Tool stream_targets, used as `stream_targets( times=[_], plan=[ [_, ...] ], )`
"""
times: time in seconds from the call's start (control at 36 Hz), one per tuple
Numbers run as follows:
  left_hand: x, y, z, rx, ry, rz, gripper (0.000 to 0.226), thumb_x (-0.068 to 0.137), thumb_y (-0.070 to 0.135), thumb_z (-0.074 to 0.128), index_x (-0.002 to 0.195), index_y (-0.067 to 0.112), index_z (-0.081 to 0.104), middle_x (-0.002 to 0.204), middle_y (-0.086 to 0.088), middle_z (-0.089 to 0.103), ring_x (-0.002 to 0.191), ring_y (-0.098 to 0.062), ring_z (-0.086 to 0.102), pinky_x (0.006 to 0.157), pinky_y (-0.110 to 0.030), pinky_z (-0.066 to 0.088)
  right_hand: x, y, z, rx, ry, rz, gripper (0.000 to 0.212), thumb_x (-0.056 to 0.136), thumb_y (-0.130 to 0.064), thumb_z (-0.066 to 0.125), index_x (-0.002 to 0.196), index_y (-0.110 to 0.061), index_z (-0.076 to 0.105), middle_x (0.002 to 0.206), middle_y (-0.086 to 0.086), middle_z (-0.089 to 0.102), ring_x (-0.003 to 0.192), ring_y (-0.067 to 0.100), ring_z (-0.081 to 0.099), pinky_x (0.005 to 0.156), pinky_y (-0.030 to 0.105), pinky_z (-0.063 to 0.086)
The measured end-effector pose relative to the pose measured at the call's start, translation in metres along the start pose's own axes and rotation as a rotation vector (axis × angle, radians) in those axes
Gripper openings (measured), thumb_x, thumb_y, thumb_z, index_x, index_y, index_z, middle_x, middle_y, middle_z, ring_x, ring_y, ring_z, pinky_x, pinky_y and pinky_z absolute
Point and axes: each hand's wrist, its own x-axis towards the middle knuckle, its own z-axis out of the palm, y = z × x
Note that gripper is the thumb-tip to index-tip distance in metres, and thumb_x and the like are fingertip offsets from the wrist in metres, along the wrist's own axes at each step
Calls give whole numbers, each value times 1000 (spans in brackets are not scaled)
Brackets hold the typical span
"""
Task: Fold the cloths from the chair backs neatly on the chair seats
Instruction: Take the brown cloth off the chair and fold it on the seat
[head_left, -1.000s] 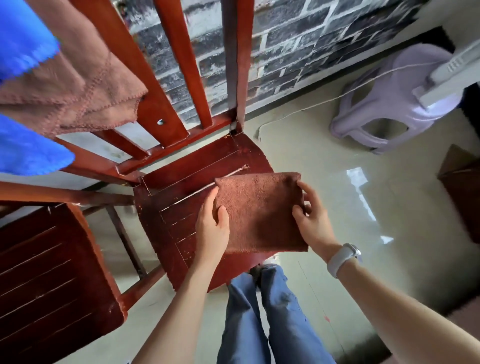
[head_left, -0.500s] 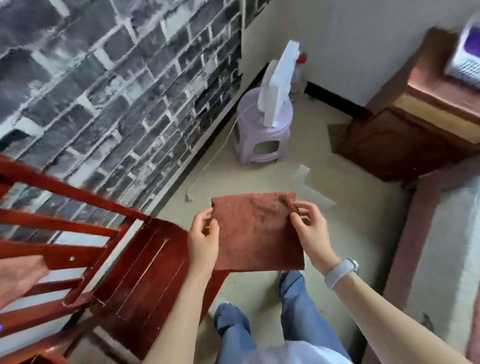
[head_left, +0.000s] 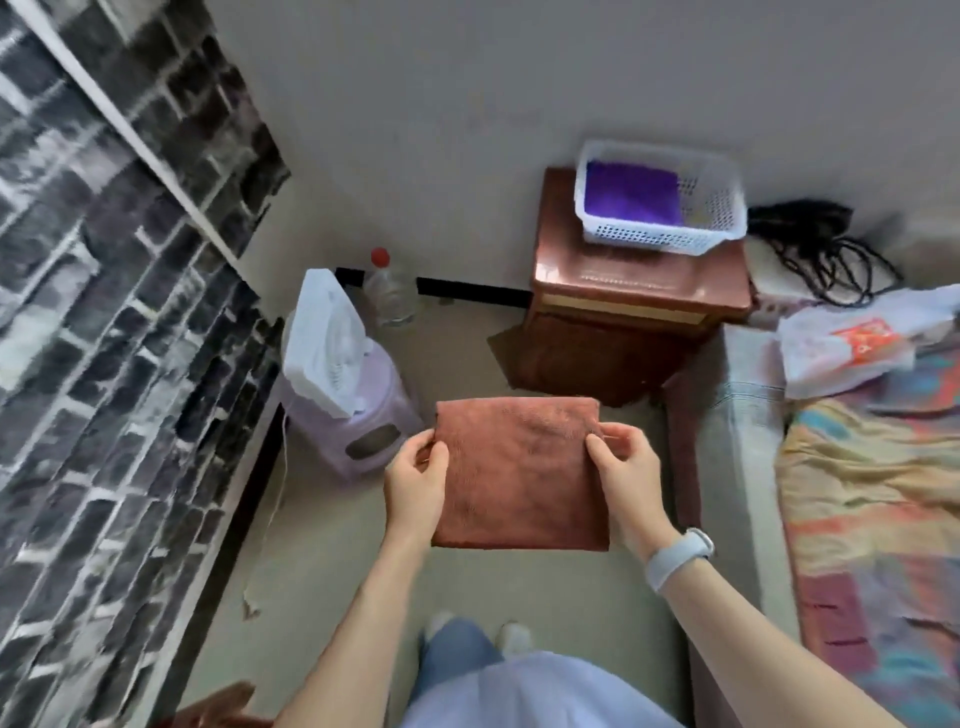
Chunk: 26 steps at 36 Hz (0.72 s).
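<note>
Between the two hands, held up in the air over the bare floor, hangs one folded brown cloth (head_left: 521, 473), a near-square pad lying roughly flat toward the camera. Its left edge is pinched by the left hand (head_left: 415, 480), thumb on top and fingers curled beneath; its right edge is pinched the same way by the right hand (head_left: 626, 480), which wears a pale wristband (head_left: 678, 556). Neither hand is nearer than the other: they sit at about the same height on opposite sides, so the cloth spans straight across between them, slightly longer from near edge to far edge than from side to side.

Only a sliver of red-brown wood (head_left: 218, 709) shows at the bottom left corner, and whether it is part of a chair cannot be told. No chair seat is visible, so the cloth is well apart from any place the task names. Straight ahead, beyond the cloth, stands one wooden cabinet (head_left: 639, 312) carrying one white basket (head_left: 657, 239) with something purple inside. The likely next move is a set-down, and it turns on which way the person carries the pad: the cabinet lies forward of the fingers, the wood sliver back and to the left.

Counted: one cloth in hand, two hands gripping it, one basket, one cabinet, one lilac stool (head_left: 363, 431) with one white fan (head_left: 327, 338) on it, one bottle (head_left: 387, 291).
</note>
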Motion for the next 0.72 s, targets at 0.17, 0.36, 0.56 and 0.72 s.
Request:
stream_targets(
  times=[0.17, 0.36, 0.56, 0.72],
  plan=[
    [62, 47, 72, 57, -132, 75, 16, 90, 12, 53, 103, 18, 60, 102, 0, 63, 100, -17, 58, 92, -32, 46, 74, -25, -24, 38, 127, 35, 11, 85, -14, 61, 95, -17, 58, 92, -1, 61, 90, 14, 57, 85, 32, 46],
    [147, 113, 155, 47, -241, 153, 18, 89, 8, 53, 100, 19, 61, 99, 2, 64, 96, -14, 59, 90, -29, 46, 180, -67, -33, 93, 265, 88, 12, 85, -16, 61, 97, -14, 59, 93, -1, 61, 92, 15, 56, 84, 31, 46],
    [235, 186, 234, 62, -330, 177, 22, 90, 8, 52, 108, 9, 63, 102, -1, 64, 95, -13, 58, 86, -24, 45, 284, -122, -39, 39, 378, 58, 12, 84, -16, 62, 95, -15, 58, 85, -12, 57, 89, 12, 54, 82, 29, 43],
    [283, 225, 302, 120, -387, 165, 17, 91, 15, 51, 104, 21, 61, 104, 5, 62, 99, -11, 57, 89, -26, 45, 360, -148, -58, 36, 422, 42, 10, 87, -16, 59, 96, -17, 55, 95, -4, 58, 95, 13, 54, 83, 27, 42]
  ],
)
